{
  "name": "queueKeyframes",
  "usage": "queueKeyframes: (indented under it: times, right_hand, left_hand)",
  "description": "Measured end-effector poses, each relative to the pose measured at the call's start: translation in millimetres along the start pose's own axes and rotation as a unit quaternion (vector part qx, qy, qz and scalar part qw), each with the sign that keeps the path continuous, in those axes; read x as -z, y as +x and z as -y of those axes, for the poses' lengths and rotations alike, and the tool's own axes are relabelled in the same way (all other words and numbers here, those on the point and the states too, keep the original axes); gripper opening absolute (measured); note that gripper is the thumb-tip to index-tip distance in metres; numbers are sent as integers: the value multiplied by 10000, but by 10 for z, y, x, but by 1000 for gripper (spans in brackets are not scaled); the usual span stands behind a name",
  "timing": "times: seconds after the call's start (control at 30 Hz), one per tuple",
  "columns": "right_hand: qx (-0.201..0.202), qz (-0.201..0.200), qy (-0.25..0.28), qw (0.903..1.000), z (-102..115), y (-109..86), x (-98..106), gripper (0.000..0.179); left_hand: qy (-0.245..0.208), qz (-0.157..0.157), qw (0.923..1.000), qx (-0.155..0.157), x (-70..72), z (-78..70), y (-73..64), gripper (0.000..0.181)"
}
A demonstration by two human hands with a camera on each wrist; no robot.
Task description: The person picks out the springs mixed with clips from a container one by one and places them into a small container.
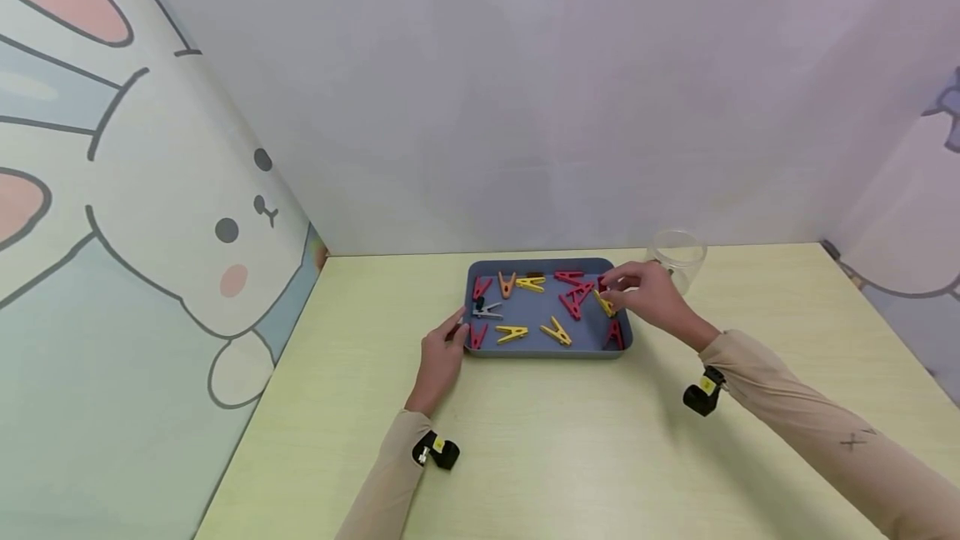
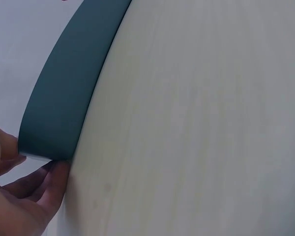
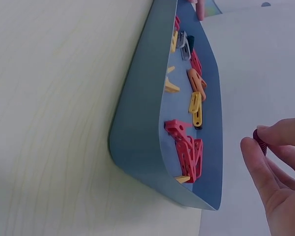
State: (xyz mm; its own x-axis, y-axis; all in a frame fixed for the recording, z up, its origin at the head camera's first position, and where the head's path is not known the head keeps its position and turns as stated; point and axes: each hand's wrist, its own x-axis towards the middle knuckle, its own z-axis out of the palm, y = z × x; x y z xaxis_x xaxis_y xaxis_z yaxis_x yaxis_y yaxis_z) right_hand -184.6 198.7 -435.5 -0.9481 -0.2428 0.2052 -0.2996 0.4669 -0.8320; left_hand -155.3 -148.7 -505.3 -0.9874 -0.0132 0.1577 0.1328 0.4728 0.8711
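A blue-grey tray [image 1: 540, 352] holds several plastic clothespins: red [image 1: 570, 307], yellow [image 1: 557, 332], orange [image 1: 507, 284] and one grey [image 1: 487, 312]. My left hand [image 1: 442, 358] grips the tray's near left corner, with thumb and fingers against its outer walls. Above the tray's right end, my right hand [image 1: 647, 294] pinches a small dark ridged piece [image 3: 260, 142] between thumb and fingertips. It looks like a screw, though most of it is hidden by the fingers. Another small black piece [image 3: 191, 42] lies by the grey clothespin.
Behind the right hand stands a clear cup [image 1: 684, 250], partly covered by that hand. The pale wooden table [image 1: 555, 440] meets a light curtain [image 1: 525, 107] at the back. A rabbit-patterned panel [image 1: 172, 215] rises along the left side.
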Motion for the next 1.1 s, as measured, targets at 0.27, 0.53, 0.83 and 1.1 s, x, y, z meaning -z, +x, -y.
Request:
queueKeyframes:
  times: [0.27,0.53,0.83,1.1]
  right_hand:
    - [-266,6,16,9996,43,-28,102,24]
    - [-65,-185,-155,9997,71,-45,239,25]
    - [-156,-357,-296,9988,87,-40,376,24]
    - [-179,-496,-397,9978,95,-76,484,22]
  left_hand:
    - [-19,-32,10000,90,2,-6,-7,38]
    - [-27,-39,9999,115,1,-5,-2,38]
    - [-27,-30,10000,59,3,20,3,38]
    - [-45,-16,10000,81,0,18,5,38]
